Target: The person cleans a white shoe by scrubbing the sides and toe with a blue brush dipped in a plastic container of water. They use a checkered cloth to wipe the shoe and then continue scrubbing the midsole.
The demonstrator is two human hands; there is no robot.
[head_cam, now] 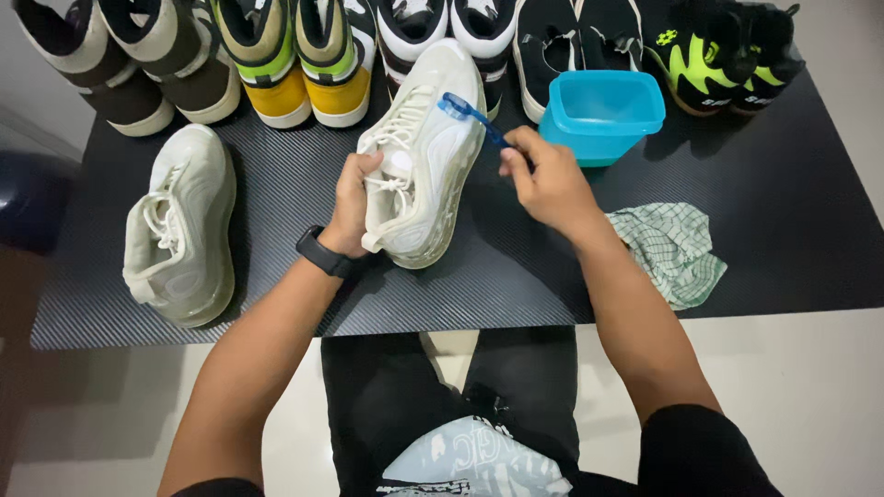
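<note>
Knees low in frame, and above them on the mat [737,230] left hand [352,207] clamps the sneaker [425,156] while right hand [545,179] pinches a brush [470,115] onto its toe — scrubbing looks midway, its twin [180,225] left of it untouched.

White sneaker [424,156], laces tied, tipped on its side, heel toward the person, toe near the shoe row. Blue brush [470,115], head resting on the sneaker's upper near the toe.

head view | worn on head | faces steeply down | close over black mat [755,230]
</note>
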